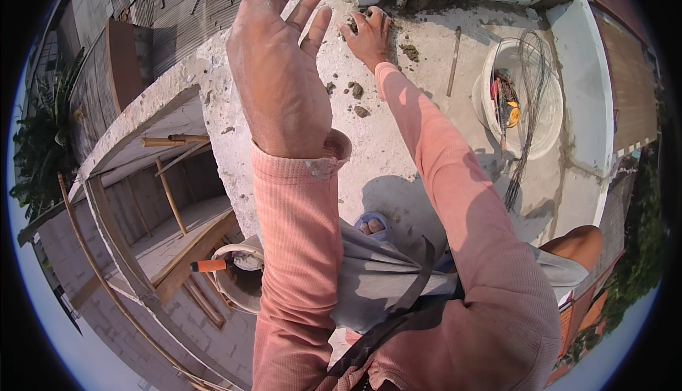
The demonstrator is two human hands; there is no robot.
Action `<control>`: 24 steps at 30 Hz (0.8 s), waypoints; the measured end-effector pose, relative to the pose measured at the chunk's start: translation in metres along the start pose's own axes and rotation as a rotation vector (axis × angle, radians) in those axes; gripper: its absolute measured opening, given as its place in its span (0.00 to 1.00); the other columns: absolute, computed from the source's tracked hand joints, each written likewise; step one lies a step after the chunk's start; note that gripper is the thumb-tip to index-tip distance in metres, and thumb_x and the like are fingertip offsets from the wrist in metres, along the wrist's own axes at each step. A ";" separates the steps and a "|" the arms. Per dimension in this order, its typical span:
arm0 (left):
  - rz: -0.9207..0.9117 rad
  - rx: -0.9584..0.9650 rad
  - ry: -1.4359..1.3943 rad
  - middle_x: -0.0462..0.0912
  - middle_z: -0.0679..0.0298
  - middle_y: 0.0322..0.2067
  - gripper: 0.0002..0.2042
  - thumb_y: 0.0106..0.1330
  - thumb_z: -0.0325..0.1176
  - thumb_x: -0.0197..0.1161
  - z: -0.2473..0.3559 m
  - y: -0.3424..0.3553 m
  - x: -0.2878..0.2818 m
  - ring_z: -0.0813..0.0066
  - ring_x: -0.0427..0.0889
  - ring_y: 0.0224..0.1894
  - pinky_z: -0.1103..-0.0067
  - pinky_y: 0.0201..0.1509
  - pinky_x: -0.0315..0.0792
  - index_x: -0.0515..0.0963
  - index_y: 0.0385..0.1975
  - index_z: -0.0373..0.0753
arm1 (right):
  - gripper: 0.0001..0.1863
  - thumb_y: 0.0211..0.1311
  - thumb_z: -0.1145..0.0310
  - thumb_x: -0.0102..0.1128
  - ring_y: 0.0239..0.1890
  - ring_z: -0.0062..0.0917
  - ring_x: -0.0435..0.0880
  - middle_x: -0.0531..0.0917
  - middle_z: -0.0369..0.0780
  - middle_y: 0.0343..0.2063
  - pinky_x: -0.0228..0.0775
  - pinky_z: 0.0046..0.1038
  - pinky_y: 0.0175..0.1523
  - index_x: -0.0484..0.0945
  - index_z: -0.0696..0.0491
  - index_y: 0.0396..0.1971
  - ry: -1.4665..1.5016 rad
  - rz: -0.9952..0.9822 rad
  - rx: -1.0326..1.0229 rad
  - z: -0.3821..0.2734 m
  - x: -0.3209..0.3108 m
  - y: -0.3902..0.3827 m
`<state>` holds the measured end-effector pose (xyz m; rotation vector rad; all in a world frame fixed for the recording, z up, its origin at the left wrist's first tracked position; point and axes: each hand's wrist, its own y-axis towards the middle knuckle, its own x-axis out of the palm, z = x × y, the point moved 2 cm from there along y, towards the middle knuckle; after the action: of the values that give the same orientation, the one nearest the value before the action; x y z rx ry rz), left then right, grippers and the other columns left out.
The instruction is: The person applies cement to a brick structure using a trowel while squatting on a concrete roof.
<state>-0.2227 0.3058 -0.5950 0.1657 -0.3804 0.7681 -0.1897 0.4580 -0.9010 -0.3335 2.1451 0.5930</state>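
Note:
My left hand (280, 71) is raised above the concrete slab (348, 149), its fingers stretched and slightly curved, holding nothing. Farther off, my right hand (369, 39) reaches down to the slab beside the base of a low wall. Its curled fingers close around a dark clump of wet mortar (352, 24), partly covered by the fingers. Several loose mortar lumps (356, 90) lie scattered between the two arms and around the right hand.
A white bucket (552, 132) holding tools and a loose wire coil (528, 100) stands at right, near a thin rod (454, 62). Left of me, a trowel with an orange handle (209, 266) rests in another bucket (245, 301). The slab's left edge drops to a lower level.

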 end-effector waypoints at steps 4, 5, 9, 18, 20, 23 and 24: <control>-0.010 -0.067 -0.234 0.69 0.51 0.56 0.22 0.75 0.40 0.55 -0.013 0.015 -0.012 0.56 0.76 0.59 0.65 0.63 0.74 0.68 0.60 0.29 | 0.16 0.66 0.60 0.61 0.58 0.45 0.69 0.73 0.45 0.54 0.69 0.45 0.60 0.81 0.53 0.47 0.006 -0.125 -0.170 0.017 -0.007 -0.013; 0.112 0.007 -0.028 0.70 0.51 0.56 0.23 0.77 0.42 0.52 -0.017 0.015 -0.014 0.59 0.78 0.57 0.69 0.60 0.76 0.69 0.61 0.29 | 0.14 0.66 0.62 0.60 0.57 0.45 0.70 0.75 0.44 0.51 0.70 0.45 0.58 0.81 0.54 0.45 -0.030 -0.234 -0.224 0.026 -0.010 -0.023; 0.140 0.014 -0.030 0.70 0.51 0.56 0.23 0.77 0.42 0.52 -0.014 0.016 -0.020 0.60 0.78 0.56 0.68 0.60 0.75 0.69 0.61 0.29 | 0.13 0.64 0.63 0.60 0.53 0.45 0.72 0.76 0.45 0.46 0.68 0.46 0.60 0.81 0.53 0.45 -0.010 -0.111 -0.147 0.064 -0.040 -0.041; 0.006 -0.005 -0.055 0.68 0.50 0.56 0.20 0.74 0.37 0.57 0.005 -0.008 0.006 0.52 0.75 0.59 0.62 0.63 0.74 0.68 0.58 0.29 | 0.27 0.74 0.51 0.48 0.65 0.45 0.69 0.75 0.47 0.61 0.56 0.44 0.72 0.73 0.57 0.61 -0.035 -0.029 0.001 0.047 -0.030 -0.047; 0.040 -0.007 -0.047 0.69 0.51 0.55 0.20 0.75 0.37 0.57 0.005 -0.005 0.000 0.51 0.75 0.59 0.62 0.63 0.74 0.68 0.58 0.29 | 0.28 0.75 0.50 0.46 0.66 0.42 0.69 0.75 0.46 0.61 0.57 0.41 0.73 0.73 0.56 0.61 0.098 -0.118 -0.114 0.026 -0.016 -0.053; -0.162 -0.093 -0.402 0.69 0.51 0.55 0.20 0.74 0.37 0.57 0.002 0.003 -0.027 0.52 0.75 0.59 0.63 0.63 0.74 0.68 0.58 0.29 | 0.30 0.74 0.46 0.47 0.68 0.39 0.67 0.75 0.45 0.62 0.57 0.39 0.74 0.75 0.56 0.60 0.294 -0.283 -0.201 -0.015 -0.012 -0.079; -0.231 -0.130 -0.520 0.69 0.51 0.55 0.20 0.74 0.37 0.57 -0.001 0.006 -0.029 0.52 0.75 0.59 0.63 0.63 0.74 0.68 0.58 0.29 | 0.30 0.74 0.46 0.47 0.68 0.39 0.67 0.75 0.45 0.62 0.57 0.39 0.74 0.75 0.56 0.60 0.297 -0.284 -0.200 -0.026 -0.012 -0.087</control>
<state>-0.2457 0.2919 -0.6076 0.2832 -0.8860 0.4615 -0.1619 0.3704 -0.9035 -0.8677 2.2641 0.6241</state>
